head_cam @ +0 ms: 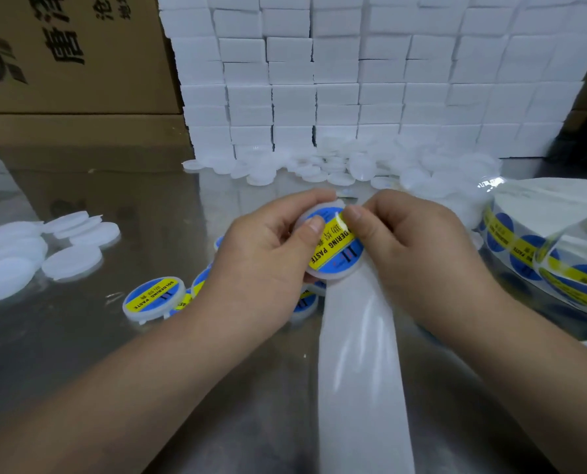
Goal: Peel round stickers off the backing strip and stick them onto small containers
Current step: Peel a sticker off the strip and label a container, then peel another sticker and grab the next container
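Note:
My left hand (268,254) grips a small round white container (333,273) at the centre, thumb lying on its top. A round blue and yellow sticker (335,246) reading "SOLDERING PASTE" covers that top. My right hand (408,248) presses the sticker's right edge with its thumb, fingers curled. The empty white backing strip (360,371) runs from under the container toward me. A roll of the same stickers (538,248) lies at the right. One labelled container (153,297) sits to the left, with others partly hidden under my left hand.
Plain white containers (29,254) lie in a group at far left on the shiny metal table (114,354). More are heaped (336,165) at the foot of a wall of white boxes (353,70). Cardboard cartons (73,63) stand at the back left.

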Motion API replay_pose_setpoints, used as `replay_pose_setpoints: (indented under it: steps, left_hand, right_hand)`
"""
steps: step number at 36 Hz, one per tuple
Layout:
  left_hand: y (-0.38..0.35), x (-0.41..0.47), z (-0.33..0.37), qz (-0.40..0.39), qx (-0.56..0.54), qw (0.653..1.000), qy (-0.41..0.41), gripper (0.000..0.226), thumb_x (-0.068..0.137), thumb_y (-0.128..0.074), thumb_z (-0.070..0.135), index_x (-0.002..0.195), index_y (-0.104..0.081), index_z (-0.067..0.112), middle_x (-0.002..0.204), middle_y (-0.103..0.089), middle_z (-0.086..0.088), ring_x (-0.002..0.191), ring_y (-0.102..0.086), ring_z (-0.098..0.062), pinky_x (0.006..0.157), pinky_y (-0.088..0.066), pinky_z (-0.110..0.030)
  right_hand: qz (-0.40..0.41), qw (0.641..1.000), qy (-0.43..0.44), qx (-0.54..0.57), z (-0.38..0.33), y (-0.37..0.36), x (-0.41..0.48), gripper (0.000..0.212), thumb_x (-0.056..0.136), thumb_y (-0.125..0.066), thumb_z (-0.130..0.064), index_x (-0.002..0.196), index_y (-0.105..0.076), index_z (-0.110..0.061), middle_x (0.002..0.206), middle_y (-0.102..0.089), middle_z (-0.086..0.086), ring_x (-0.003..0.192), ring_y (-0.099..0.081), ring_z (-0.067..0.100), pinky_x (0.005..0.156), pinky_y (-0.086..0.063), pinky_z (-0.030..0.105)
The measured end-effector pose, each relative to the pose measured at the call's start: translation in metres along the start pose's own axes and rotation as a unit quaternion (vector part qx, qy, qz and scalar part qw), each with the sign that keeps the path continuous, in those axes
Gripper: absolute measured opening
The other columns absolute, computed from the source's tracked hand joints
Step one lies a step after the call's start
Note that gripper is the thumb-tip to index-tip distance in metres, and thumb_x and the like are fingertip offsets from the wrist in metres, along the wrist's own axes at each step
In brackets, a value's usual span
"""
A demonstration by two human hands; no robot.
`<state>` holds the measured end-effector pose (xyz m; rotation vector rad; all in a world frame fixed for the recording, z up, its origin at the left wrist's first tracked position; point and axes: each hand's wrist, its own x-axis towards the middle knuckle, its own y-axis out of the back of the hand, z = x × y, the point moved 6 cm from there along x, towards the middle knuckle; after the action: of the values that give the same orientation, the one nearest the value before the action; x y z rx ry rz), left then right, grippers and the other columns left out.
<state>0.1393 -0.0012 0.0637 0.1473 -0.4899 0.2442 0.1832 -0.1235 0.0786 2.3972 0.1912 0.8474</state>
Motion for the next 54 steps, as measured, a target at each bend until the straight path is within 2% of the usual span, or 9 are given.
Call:
replay_pose_setpoints:
  steps: [12,18,23,28,34,41,44,48,54]
  left_hand:
    - [0.038,0.025,-0.026,0.095,0.198,0.975,0.039,0.024,0.093,-0.049,0.018,0.095,-0.063,0.037,0.096,-0.067,0.016,0.087,-0.061,-0.001,0.078,-0.046,-0.019]
    - [0.041,0.033,-0.049,0.023,0.498,0.861,0.105,0.054,0.094,-0.043,0.037,0.144,-0.027,0.024,0.143,-0.039,-0.008,0.130,-0.034,-0.025,0.103,-0.026,-0.032]
    - [0.027,0.020,-0.014,0.051,0.200,0.978,0.034,0.026,0.094,-0.043,0.034,0.082,-0.061,0.048,0.088,-0.067,0.021,0.086,-0.057,0.002,0.078,-0.045,-0.024]
    - [0.001,0.008,-0.018,-0.054,0.002,0.987,0.150,0.027,0.095,-0.042,0.025,0.107,-0.065,0.019,0.080,-0.071,0.006,0.069,-0.065,-0.005,0.054,-0.047,-0.014]
    - [0.001,0.010,-0.011,-0.026,-0.155,0.970,0.186,0.036,0.091,-0.045,0.015,0.126,-0.053,0.010,0.120,-0.053,-0.035,0.108,-0.054,-0.046,0.094,-0.041,-0.055]
    - [0.010,0.015,-0.009,0.016,-0.231,0.959,0.165,0.029,0.087,-0.048,0.001,0.101,-0.065,0.020,0.093,-0.064,-0.018,0.059,-0.062,-0.017,0.063,-0.053,-0.026]
    - [0.011,0.014,-0.005,0.014,-0.246,0.956,0.159,0.029,0.088,-0.047,0.000,0.102,-0.063,0.019,0.078,-0.071,-0.005,0.037,-0.053,-0.004,0.047,-0.050,-0.017]
    - [0.001,0.010,-0.003,-0.040,-0.207,0.966,0.147,0.031,0.086,-0.046,-0.004,0.102,-0.061,0.017,0.058,-0.067,0.002,0.042,-0.057,-0.004,0.046,-0.050,-0.016]
    - [-0.007,0.004,-0.006,-0.091,-0.094,0.983,0.132,0.034,0.084,-0.052,-0.007,0.098,-0.063,0.022,0.092,-0.071,0.009,0.067,-0.064,-0.001,0.059,-0.051,-0.013]
  right_hand:
    - [0.022,0.998,0.006,0.056,0.005,-0.001,-0.001,0.018,0.085,-0.044,-0.035,0.072,-0.053,-0.026,0.068,-0.056,-0.015,0.071,-0.052,0.001,0.063,-0.040,0.017]
    - [0.000,0.991,0.060,0.121,-0.005,-0.008,-0.006,0.043,0.082,-0.053,-0.003,0.084,-0.048,-0.046,0.092,-0.056,-0.023,0.085,-0.051,-0.007,0.073,-0.037,0.002]
    - [-0.010,0.978,0.103,0.180,-0.013,-0.010,-0.010,0.038,0.075,-0.052,-0.010,0.092,-0.049,-0.044,0.095,-0.051,-0.024,0.088,-0.053,-0.004,0.075,-0.040,0.006]
    - [-0.020,0.968,0.148,0.203,-0.020,-0.009,-0.013,0.040,0.074,-0.053,-0.007,0.094,-0.048,-0.042,0.101,-0.050,-0.019,0.097,-0.056,0.005,0.082,-0.045,0.014]
    - [-0.056,0.960,0.183,0.206,-0.027,-0.012,-0.016,0.053,0.075,-0.052,-0.008,0.094,-0.044,-0.058,0.100,-0.049,-0.020,0.090,-0.058,0.008,0.076,-0.047,0.017]
    - [0.047,0.985,0.069,0.151,-0.018,0.004,-0.019,0.008,0.073,-0.054,-0.034,0.075,-0.049,-0.028,0.061,-0.058,-0.006,0.050,-0.055,0.012,0.047,-0.042,0.023]
    - [0.040,0.998,0.022,0.047,-0.015,0.006,-0.014,0.046,0.080,-0.036,-0.053,0.070,-0.056,-0.012,0.060,-0.060,0.005,0.059,-0.056,0.022,0.060,-0.049,0.041]
    - [0.013,0.999,-0.029,-0.002,-0.012,0.002,-0.013,0.072,0.083,-0.023,-0.062,0.078,-0.063,-0.003,0.074,-0.067,0.009,0.077,-0.060,0.024,0.075,-0.049,0.041]
    - [0.066,0.938,-0.172,0.294,0.017,0.005,0.000,0.039,0.073,-0.053,-0.046,0.063,-0.049,-0.009,0.065,-0.059,0.012,0.072,-0.063,0.031,0.079,-0.052,0.044]
